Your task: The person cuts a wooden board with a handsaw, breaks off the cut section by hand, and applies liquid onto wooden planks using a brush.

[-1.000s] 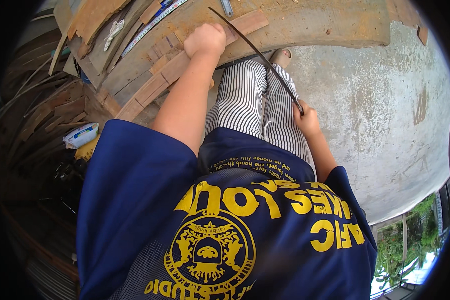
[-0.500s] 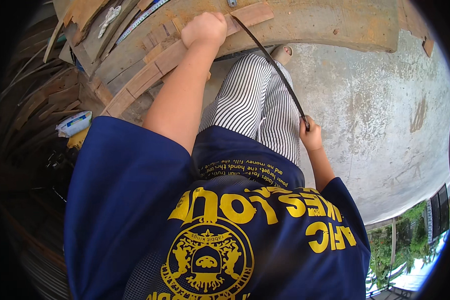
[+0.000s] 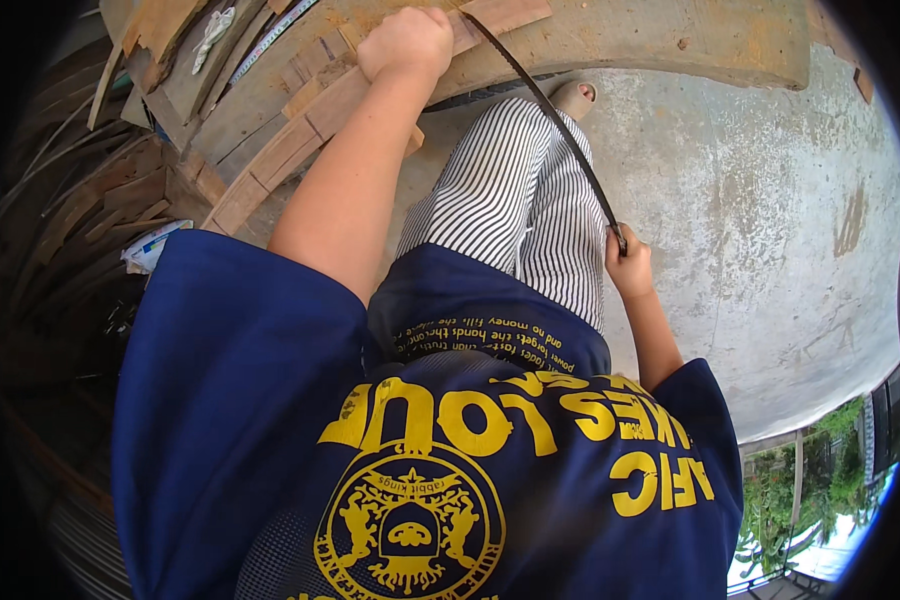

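Observation:
My left hand [image 3: 406, 46] is closed over a narrow wooden strip [image 3: 300, 145] near the top of the view, which lies on a wide wooden plank [image 3: 650, 38]. At the right, my right hand [image 3: 630, 264] grips a hand saw close to my right thigh. The dark, toothed blade of the hand saw [image 3: 579, 155] slants up and left across my striped trousers. Its far end meets the strip just to the right of my left hand. My right fingers hide most of the saw's handle.
Stacked boards and offcuts [image 3: 120, 195] fill the left side. A white crumpled item [image 3: 211, 40] and a tape measure strip [image 3: 270, 42] lie among the upper-left boards. Worn concrete floor [image 3: 750, 220] spreads to the right. A plastic packet [image 3: 153, 248] sits by my left sleeve.
My right hand has drawn the saw slightly back, so a little more blade shows. My left hand stays on the strip, and the whole view has shifted slightly.

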Tool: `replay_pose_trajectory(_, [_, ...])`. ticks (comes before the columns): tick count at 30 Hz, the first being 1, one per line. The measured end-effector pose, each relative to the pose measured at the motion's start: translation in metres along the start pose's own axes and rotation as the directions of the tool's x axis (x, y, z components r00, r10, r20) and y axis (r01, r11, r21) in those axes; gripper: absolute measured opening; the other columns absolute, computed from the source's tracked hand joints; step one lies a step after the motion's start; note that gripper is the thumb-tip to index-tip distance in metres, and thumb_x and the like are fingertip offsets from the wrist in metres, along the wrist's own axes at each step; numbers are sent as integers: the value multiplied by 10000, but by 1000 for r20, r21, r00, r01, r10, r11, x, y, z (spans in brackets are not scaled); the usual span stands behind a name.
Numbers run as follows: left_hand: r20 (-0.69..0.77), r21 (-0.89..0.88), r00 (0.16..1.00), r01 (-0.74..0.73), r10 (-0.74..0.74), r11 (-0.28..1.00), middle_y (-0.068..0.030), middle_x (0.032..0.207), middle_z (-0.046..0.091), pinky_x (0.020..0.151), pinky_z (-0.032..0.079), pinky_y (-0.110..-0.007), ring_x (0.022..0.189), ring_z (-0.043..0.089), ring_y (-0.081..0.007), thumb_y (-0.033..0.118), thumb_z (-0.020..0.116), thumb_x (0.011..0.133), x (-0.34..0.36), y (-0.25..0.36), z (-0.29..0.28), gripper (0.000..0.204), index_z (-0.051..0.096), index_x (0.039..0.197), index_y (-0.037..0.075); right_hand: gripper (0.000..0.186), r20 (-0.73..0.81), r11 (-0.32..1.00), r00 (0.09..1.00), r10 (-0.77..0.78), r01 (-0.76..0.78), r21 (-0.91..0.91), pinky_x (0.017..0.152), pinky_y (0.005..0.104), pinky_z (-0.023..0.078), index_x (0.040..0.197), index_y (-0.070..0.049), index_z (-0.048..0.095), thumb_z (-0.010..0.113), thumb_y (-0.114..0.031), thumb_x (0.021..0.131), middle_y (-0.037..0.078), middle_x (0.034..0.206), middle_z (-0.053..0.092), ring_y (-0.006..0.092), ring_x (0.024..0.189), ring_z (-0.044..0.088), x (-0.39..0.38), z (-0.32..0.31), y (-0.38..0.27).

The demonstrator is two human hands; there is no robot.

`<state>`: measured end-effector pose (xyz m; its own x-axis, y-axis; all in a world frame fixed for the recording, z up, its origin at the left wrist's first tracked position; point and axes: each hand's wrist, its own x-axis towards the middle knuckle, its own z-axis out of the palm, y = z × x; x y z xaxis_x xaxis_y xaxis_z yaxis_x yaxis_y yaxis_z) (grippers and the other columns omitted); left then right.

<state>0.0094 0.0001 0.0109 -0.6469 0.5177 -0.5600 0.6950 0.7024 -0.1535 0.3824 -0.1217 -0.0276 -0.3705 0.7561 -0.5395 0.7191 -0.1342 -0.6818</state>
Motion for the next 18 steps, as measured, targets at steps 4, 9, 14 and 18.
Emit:
replay_pose_trajectory(4, [-21,8,1000,2,-1,1000,-190,964,654,815,478,-416,919,628,-327,362,269,874,0,-1,3,530,666,935,16,167,-5,997,998,-68,68,-45,532,399,498,905,-16,622,609,-162,823,245,644,584,384,611,612,77,25,-72])
replay_pose_trajectory(9, [10,-36,1000,4,-4,999,-185,941,661,791,492,-409,896,639,-312,351,277,884,1,0,1,518,677,923,25,174,-21,999,998,-52,52,-3,549,403,498,906,-11,624,599,-165,830,252,669,591,403,629,599,93,28,-110])
replay_pose_trajectory(14, [-6,-33,1000,10,-10,999,-171,926,667,766,508,-397,871,650,-298,338,284,894,-1,-3,4,508,690,902,33,166,20,998,998,56,-57,16,548,412,491,902,-17,619,594,-166,833,250,671,590,405,642,600,13,-2,-18])
replay_pose_trajectory(18, [23,-40,1000,-9,10,999,-157,921,671,757,514,-385,873,652,-288,330,285,894,0,7,-3,502,693,894,37,165,-4,996,998,-70,69,-50,567,422,488,903,-25,620,584,-173,840,247,677,587,408,660,592,101,25,-97])
